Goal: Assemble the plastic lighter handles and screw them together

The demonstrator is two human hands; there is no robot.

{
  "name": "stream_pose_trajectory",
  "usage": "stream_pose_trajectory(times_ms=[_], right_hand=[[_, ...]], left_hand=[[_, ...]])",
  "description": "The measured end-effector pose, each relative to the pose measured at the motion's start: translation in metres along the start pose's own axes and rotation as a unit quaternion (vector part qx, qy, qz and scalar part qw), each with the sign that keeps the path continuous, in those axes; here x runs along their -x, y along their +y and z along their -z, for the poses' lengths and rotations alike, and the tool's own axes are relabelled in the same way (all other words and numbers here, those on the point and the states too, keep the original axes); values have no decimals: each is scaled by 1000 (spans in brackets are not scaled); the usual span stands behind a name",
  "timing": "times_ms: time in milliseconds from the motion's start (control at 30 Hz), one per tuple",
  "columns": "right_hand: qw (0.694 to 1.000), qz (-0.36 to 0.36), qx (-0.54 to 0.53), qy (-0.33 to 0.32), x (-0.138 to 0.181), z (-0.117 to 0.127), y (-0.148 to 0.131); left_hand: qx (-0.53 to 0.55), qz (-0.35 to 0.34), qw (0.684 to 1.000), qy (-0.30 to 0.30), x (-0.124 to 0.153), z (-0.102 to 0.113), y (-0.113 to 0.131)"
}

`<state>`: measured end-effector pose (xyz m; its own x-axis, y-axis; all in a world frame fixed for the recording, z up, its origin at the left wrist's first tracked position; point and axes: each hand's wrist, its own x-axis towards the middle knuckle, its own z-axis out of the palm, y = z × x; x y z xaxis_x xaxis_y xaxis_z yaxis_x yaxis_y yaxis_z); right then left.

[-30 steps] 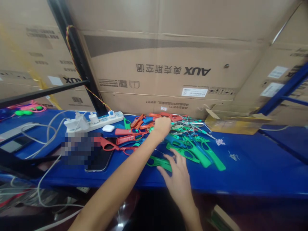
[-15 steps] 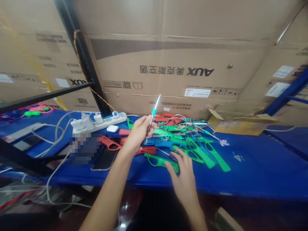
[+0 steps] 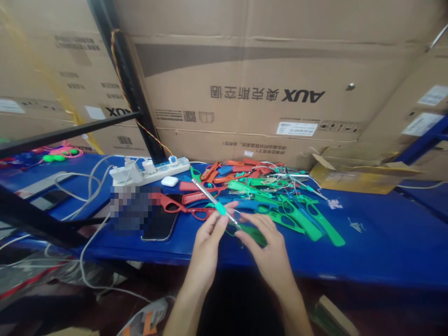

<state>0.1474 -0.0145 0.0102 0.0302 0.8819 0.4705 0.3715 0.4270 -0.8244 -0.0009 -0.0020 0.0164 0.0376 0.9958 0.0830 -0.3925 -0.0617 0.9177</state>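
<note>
My left hand (image 3: 209, 240) pinches a long-nose lighter's metal tube (image 3: 203, 190) near its green collar (image 3: 220, 208). The tube slants up to the left, its slotted tip pointing away from me. At the lower end, the thumb and fingers of my right hand (image 3: 268, 242) close around the thin parts there, partly hidden. Just beneath my hands lies a green lighter handle half (image 3: 257, 234). Beyond them spreads a pile of green handle halves (image 3: 296, 217), red ones (image 3: 203, 198) and a blue one (image 3: 259, 204), with wires and metal tubes among them.
On the left of the blue table (image 3: 385, 238) are a white power strip (image 3: 154, 175) with plugs, a white earphone case (image 3: 170, 181) and a phone (image 3: 159, 225). An open cardboard box (image 3: 360, 177) stands at the back right. Large cartons (image 3: 245, 65) wall the back.
My left hand has brought the tube down and toward me, and it now tilts left. My right hand has left the table and closed on the tube's lower end. The view has shifted slightly.
</note>
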Motion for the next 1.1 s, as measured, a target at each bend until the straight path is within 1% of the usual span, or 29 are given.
stream_pose_trajectory(times_ms=[67,133,200,233,267,300,333,367,400,433,467,500,533,567,600,633,700,800,867,933,967,1033,1067,1100], right_hand=[[999,25,-2,-27,-7,-6,-5],[997,15,-30,-62,-10,-11,-7],[996,0,-44,-73,-10,-13,-9],[997,-6,-40,-72,-9,-12,-9],[997,-11,-32,-71,-7,-11,-9],[997,-15,-21,-72,-5,-10,-9],[997,-19,-8,-77,-4,-8,-10],[996,-22,3,-82,-2,-6,-10],[996,-25,10,-83,-1,-4,-11],[996,-25,14,-81,1,-3,-11],[996,-23,19,-79,2,-1,-12],[996,-21,24,-82,3,0,-13],[995,-17,32,-89,4,2,-13],[994,-13,43,-102,5,4,-13],[991,-7,55,-119,6,6,-13],[989,1,67,-133,7,8,-12],[985,20,93,-146,9,12,-10],[979,44,124,-153,12,17,-6],[978,42,126,-160,12,18,-5],[977,45,123,-168,12,16,-6],[976,49,121,-173,12,15,-6],[974,58,114,-186,11,13,-6],[974,61,110,-187,11,13,-5],[976,62,109,-179,11,14,-3]], left_hand=[[-2,-1,1000,7,4,6,0],[-18,1,1000,-2,7,12,-1],[-46,-1,999,-9,10,17,-3],[-63,-21,998,7,12,19,-4],[-85,-62,994,40,13,21,-6],[-117,-123,982,88,15,24,-6],[-163,-195,958,132,16,26,-6],[-228,-263,924,159,17,28,-5],[-308,-316,884,155,18,30,-2],[-399,-345,841,120,18,33,1],[-483,-357,797,71,18,36,6],[-544,-365,754,39,17,39,10],[-581,-374,722,25,16,42,14],[-601,-384,701,12,14,46,18],[-608,-394,689,-8,12,51,20],[-608,-399,685,-35,10,56,21],[-597,-395,692,-96,7,65,21],[-571,-355,728,-134,8,73,21],[-570,-313,746,-141,12,72,22],[-583,-277,749,-149,16,65,25],[-586,-269,748,-161,17,62,26],[-566,-272,750,-206,16,56,25],[-548,-276,757,-223,14,55,23],[-532,-279,767,-226,12,55,20]])
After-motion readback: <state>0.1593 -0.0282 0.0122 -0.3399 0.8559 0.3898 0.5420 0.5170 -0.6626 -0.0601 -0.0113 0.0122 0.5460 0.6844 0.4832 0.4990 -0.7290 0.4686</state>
